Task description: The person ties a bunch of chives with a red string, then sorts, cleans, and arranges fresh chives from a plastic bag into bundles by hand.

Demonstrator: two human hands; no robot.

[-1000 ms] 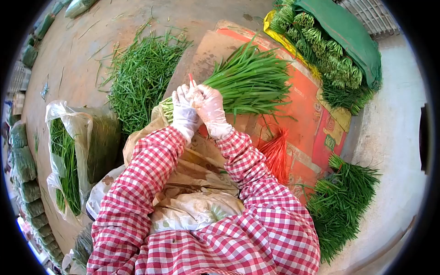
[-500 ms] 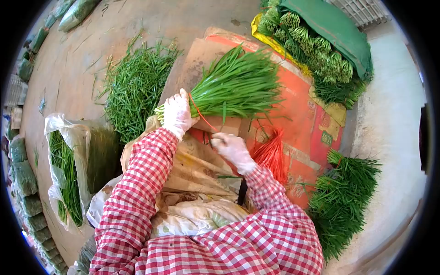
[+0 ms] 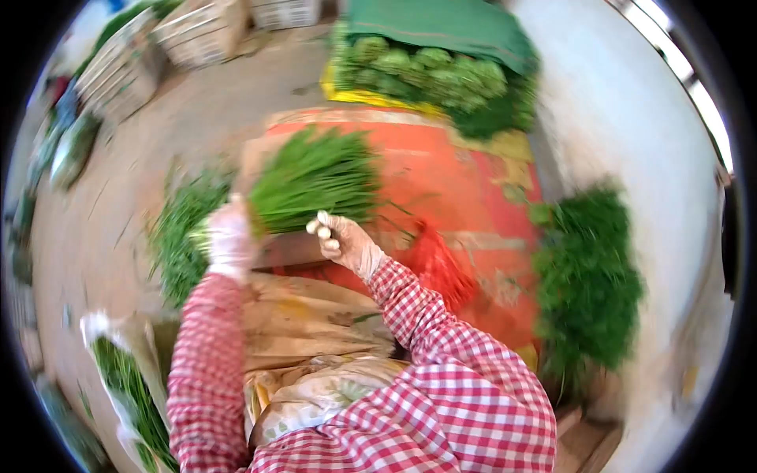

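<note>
My gloved left hand (image 3: pixel 229 235) is closed round the pale stem end of a bunch of garlic chives (image 3: pixel 319 177). The leaves fan out to the right over the cardboard. Just below the leaves is my gloved right hand (image 3: pixel 344 243), palm side partly turned up and fingers curled in. A small dark spot shows among those fingers, too blurred to name. A bundle of red string (image 3: pixel 440 266) lies right of this hand. Whatever band goes round the bunch is hidden or smeared here.
Loose green trimmings (image 3: pixel 183 236) lie on the floor at left. Red cardboard (image 3: pixel 430 177) is under the work. More chive bunches (image 3: pixel 590 276) lie at right by the white wall (image 3: pixel 670 197). Stacked bunches (image 3: pixel 434 75) sit under a green cover (image 3: pixel 441 30). A plastic bag (image 3: pixel 150 355) of greens stands lower left.
The view has turned, shifting the scene. The red string stretched from the bunch to my right hand no longer shows. My right hand has turned and come up against the leaves' lower edge.
</note>
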